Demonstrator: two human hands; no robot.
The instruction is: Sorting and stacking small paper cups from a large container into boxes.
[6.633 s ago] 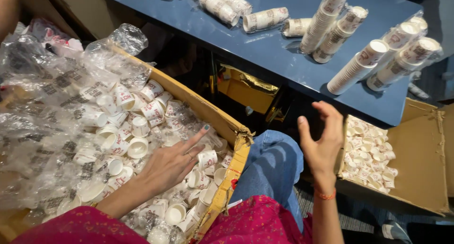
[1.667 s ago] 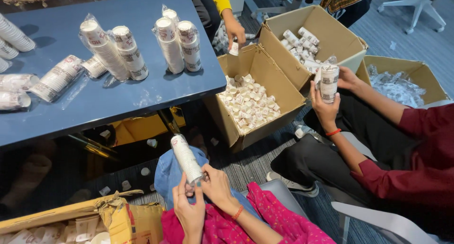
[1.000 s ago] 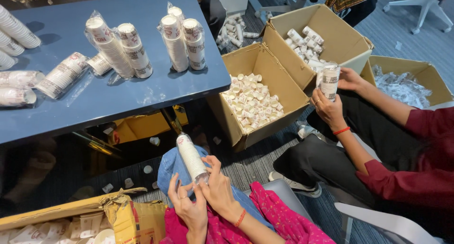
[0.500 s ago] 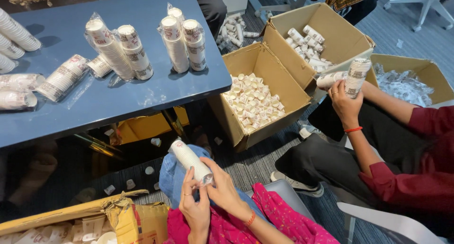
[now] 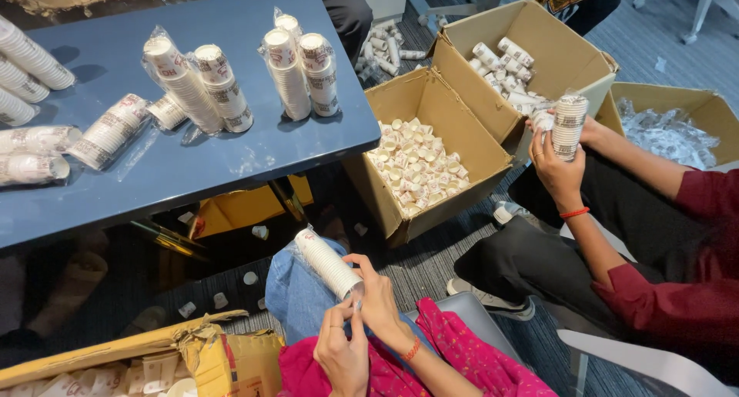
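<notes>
The blue table filled the far left, wrapped sleeves of paper cups standing and lying toward its back edge. Right of its near corner sat an open cardboard box of loose small cups, a second box behind it. A co-worker in a dark red sleeve gripped another cup sleeve over that second box. Down in the lap, the stack of cups lay tilted in its plastic wrap. The right hand was curled around its near end, holding it. The left hand pinched narrow at the wrap's end, just beside the right.
</notes>
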